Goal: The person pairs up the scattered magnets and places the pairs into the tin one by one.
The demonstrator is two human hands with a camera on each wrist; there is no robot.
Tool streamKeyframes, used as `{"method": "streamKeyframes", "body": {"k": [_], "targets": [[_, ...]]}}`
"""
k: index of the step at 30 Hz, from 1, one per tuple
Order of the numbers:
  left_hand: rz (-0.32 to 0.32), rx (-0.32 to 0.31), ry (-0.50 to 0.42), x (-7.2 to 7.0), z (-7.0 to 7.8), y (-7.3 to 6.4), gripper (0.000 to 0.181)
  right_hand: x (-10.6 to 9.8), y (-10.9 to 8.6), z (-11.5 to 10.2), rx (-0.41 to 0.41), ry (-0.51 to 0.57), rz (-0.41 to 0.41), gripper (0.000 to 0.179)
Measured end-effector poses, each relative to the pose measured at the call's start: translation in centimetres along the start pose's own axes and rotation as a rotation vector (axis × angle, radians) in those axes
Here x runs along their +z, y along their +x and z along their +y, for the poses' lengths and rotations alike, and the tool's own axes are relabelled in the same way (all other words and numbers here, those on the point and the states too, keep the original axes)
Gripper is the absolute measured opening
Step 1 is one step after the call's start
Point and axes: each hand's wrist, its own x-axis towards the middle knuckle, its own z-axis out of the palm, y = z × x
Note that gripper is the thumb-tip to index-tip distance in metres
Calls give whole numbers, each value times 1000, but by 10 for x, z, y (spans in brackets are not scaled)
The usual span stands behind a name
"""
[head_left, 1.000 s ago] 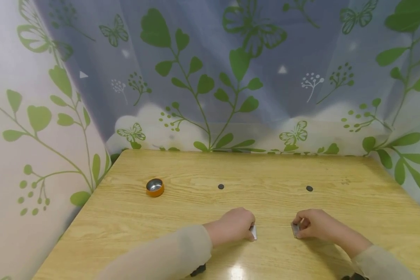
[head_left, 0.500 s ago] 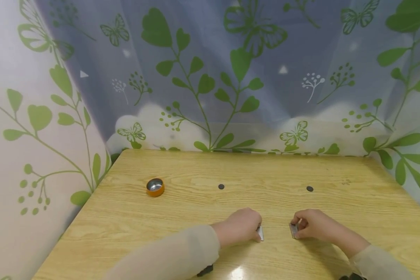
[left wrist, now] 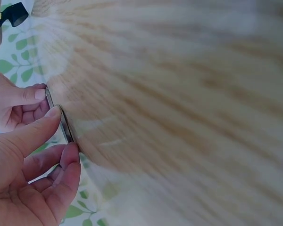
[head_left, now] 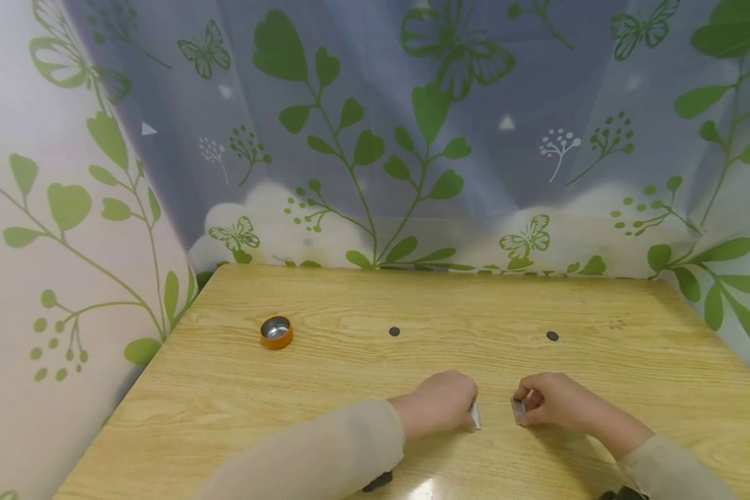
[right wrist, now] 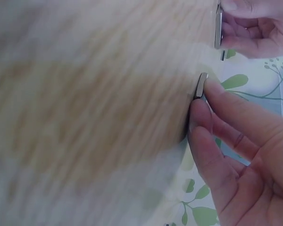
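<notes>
Near the front middle of the wooden table (head_left: 337, 375), my left hand (head_left: 439, 404) pinches a small, thin silver rectangular plate (head_left: 476, 417) between thumb and fingertips. Facing it, my right hand (head_left: 559, 401) pinches a similar silver plate (head_left: 518, 411). A short gap of bare wood separates the two plates in the head view. Seen from the left wrist, the plate (left wrist: 66, 124) stands on edge between thumb and fingers, close over the wood. In the right wrist view, the right hand's plate (right wrist: 201, 85) is partly covered by the fingertips.
Toward the back left stands a small orange bowl (head_left: 276, 333) with a shiny metal inside. Two flat dark discs lie farther back than the hands, a left disc (head_left: 394, 332) and a right disc (head_left: 553, 336). A leaf-patterned curtain (head_left: 375, 139) hangs behind the table.
My left hand has slid right with its plate, and my right hand has shifted slightly left with its own. The gap between the plates has narrowed. Bowl and discs stay put.
</notes>
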Motion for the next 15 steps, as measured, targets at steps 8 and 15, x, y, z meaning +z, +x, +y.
{"method": "streamKeyframes", "body": {"k": [8,15], "targets": [[-5,-20,-1,0,5,10,26,2,2,-5,-20,-28,-7,24],[-21,-43,27,3,11,18,25,6,6,-9,-32,-41,-6,23]]}}
